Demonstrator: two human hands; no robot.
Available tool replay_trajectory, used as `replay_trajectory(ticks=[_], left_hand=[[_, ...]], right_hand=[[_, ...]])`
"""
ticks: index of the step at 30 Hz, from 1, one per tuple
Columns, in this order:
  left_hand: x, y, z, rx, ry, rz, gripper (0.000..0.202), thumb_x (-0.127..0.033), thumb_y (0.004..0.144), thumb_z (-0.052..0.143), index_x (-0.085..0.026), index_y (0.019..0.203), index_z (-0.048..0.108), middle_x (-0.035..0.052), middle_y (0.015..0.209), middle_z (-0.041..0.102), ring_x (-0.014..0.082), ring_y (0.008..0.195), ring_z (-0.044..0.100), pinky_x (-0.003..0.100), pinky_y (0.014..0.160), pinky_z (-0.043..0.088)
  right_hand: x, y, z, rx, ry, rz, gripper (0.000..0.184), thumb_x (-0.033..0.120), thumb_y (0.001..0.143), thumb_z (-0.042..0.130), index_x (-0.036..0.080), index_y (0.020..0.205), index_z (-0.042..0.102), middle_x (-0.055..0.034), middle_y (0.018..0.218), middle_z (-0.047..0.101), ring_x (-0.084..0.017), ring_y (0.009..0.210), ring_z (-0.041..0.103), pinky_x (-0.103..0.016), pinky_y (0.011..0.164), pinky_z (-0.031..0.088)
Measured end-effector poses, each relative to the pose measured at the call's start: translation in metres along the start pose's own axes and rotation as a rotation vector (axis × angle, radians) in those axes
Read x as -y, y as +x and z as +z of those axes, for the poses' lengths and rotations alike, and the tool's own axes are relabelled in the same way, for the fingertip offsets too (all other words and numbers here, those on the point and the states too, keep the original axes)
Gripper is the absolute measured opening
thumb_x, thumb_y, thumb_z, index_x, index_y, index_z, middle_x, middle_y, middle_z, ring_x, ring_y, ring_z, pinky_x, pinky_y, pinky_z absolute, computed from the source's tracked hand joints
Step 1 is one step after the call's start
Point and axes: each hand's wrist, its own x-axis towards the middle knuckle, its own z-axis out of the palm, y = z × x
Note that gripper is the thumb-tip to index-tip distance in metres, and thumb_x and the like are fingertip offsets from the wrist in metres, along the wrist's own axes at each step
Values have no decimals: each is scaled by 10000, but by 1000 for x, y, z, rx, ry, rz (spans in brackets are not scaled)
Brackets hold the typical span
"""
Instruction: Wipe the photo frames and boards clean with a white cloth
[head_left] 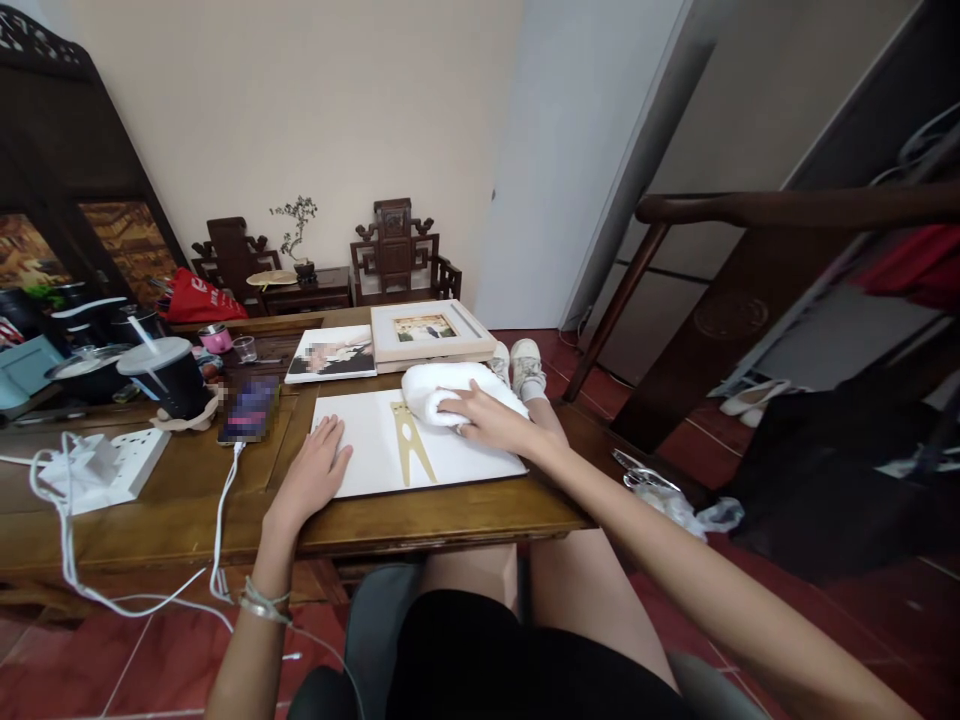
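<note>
A white flat board (367, 450) lies near the table's front edge, with a tan long-legged shape (409, 448) on its face. I cannot tell whether that shape is printed or a separate flat piece. My left hand (319, 465) rests flat on the board's left edge, fingers spread a little. A thick, fluffy white folded towel (442, 385) sits on the board's far right part. My right hand (484, 418) grips its near side, thumb and fingers pressed into the folds. Part of the board is hidden under the towel and right hand.
Behind the board lie a photo print (330, 352) and a framed picture (427, 328). Leftward are a phone (249, 410) on a white cable, a dark drink cup (169, 375) and a power strip (135, 470). Scissors (645, 472) and a plastic bag lie right.
</note>
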Motion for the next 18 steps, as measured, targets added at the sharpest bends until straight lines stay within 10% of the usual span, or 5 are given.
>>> replay_trajectory(ticks=[11,18], left_hand=[[1,2,11,-102,-16,-7,574,-350,949,222,-29,1405,360,184,1521,300,247,1429,238,431,1169,216],[7,3,13,-89,25,20,573,-329,942,235,-14,1407,345,195,1525,279,268,1433,214,455,1165,225]], right_hand=[[58,-93,-22,91,39,-49,442,-4,638,403,208,970,603,-115,1402,488,-273,1329,392,-556,1100,245],[31,-51,-17,74,5,-52,389,17,673,414,200,967,590,-100,1124,636,-274,1063,566,-493,999,339]])
